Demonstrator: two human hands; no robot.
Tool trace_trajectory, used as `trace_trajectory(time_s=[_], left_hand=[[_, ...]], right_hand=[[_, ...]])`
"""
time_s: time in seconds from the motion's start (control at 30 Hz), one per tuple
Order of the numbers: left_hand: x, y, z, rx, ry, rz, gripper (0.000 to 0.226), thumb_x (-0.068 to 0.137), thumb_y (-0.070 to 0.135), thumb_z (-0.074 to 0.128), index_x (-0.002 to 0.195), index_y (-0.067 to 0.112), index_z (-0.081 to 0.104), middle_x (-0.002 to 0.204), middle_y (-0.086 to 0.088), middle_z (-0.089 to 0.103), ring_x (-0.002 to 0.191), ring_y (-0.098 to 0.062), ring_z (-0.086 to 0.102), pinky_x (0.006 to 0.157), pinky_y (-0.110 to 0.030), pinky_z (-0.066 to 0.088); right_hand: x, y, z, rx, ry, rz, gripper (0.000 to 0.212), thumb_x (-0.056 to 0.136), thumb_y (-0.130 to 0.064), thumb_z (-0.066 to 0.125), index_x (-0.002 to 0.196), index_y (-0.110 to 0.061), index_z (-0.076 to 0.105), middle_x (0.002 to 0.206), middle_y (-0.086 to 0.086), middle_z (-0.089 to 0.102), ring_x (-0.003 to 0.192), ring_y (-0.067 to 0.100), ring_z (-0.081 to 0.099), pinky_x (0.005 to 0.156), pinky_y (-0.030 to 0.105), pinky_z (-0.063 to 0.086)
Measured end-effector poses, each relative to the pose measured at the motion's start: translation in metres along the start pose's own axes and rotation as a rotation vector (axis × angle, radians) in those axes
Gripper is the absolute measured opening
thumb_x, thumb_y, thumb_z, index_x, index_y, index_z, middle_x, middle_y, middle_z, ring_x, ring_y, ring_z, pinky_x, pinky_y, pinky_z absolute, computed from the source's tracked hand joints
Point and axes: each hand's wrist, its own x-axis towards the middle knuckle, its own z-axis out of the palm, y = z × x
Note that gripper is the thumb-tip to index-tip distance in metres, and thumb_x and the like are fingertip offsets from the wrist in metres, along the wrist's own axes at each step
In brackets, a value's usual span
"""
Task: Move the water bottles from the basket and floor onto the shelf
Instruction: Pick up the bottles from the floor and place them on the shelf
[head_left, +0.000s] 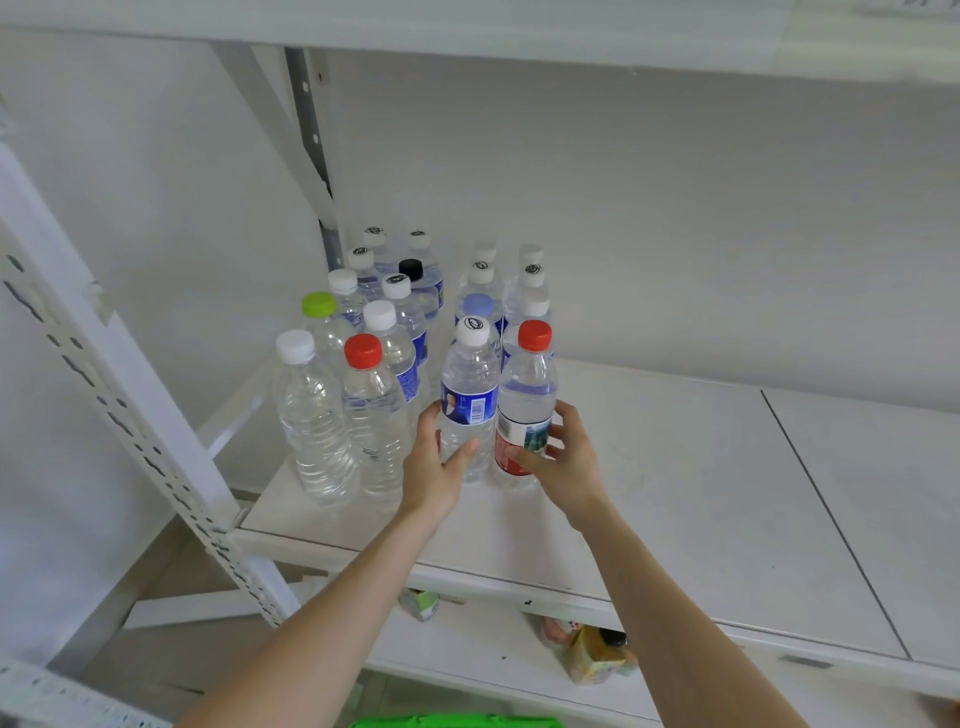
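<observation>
Upright, bottles in left grip, right grip

Eighteen water bottles stand on the shelf, going by their caps (the back rows crowd together, so the count may be off). There are thirteen white caps, two red caps, one green cap, one black cap and one pale blue cap. Two hands show: the left hand grips one water bottle and the right hand another. Two packets lie on the lower shelf. One green basket shows.
</observation>
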Motion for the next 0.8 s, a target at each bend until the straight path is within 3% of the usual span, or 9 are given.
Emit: trace_trajectory(time_s=[0.13, 0.43, 0.6, 0.7, 0.8], left_hand=[[0.0, -0.001, 0.0, 0.012, 0.002, -0.005, 0.065, 0.09, 0.023, 0.067, 0.144, 0.031, 0.032, 0.147, -0.003, 0.045, 0.137, -0.024, 0.04, 0.109, -0.042, 0.04], [-0.011, -0.003, -0.005, 0.158, -0.039, 0.061, 0.074, 0.091, 0.025, 0.065, 0.151, 0.031, 0.023, 0.15, 0.001, 0.043, 0.136, -0.025, 0.043, 0.111, -0.039, 0.037], [-0.035, -0.005, -0.012, 0.478, -0.019, 0.192, 0.069, 0.094, 0.036, 0.058, 0.152, 0.017, 0.027, 0.148, -0.009, 0.045, 0.134, -0.027, 0.043, 0.107, -0.035, 0.034], [-0.057, -0.011, -0.017, 0.664, 0.001, 0.266, 0.062, 0.095, 0.041, 0.053, 0.148, 0.016, 0.035, 0.143, -0.015, 0.049, 0.129, -0.034, 0.045, 0.104, -0.043, 0.039], [-0.084, -0.022, -0.02, 0.885, 0.043, 0.393, 0.061, 0.094, 0.049, 0.04, 0.143, 0.012, 0.043, 0.136, -0.023, 0.053, 0.126, -0.041, 0.047, 0.104, -0.048, 0.041]], right_hand=[[0.003, -0.001, 0.002, -0.015, 0.014, 0.005, 0.068, 0.073, -0.01, 0.082, 0.125, -0.031, 0.044, 0.108, -0.005, 0.059, 0.091, 0.005, 0.061, 0.068, 0.014, 0.051], [-0.006, -0.002, -0.006, -0.175, -0.025, -0.026, 0.075, 0.075, -0.014, 0.079, 0.138, -0.026, 0.04, 0.113, 0.0, 0.061, 0.088, 0.004, 0.061, 0.066, 0.01, 0.048], [-0.027, 0.002, -0.021, -0.582, 0.011, -0.117, 0.07, 0.083, -0.038, 0.068, 0.144, -0.029, 0.034, 0.128, 0.007, 0.057, 0.113, 0.026, 0.057, 0.088, 0.04, 0.05], [-0.045, 0.006, -0.028, -0.901, 0.021, -0.211, 0.068, 0.086, -0.044, 0.06, 0.146, -0.025, 0.034, 0.135, 0.008, 0.053, 0.117, 0.033, 0.053, 0.092, 0.045, 0.044], [-0.066, 0.016, -0.035, -1.061, 0.052, -0.29, 0.067, 0.086, -0.046, 0.058, 0.145, -0.023, 0.037, 0.141, 0.007, 0.05, 0.122, 0.034, 0.05, 0.098, 0.047, 0.038]])
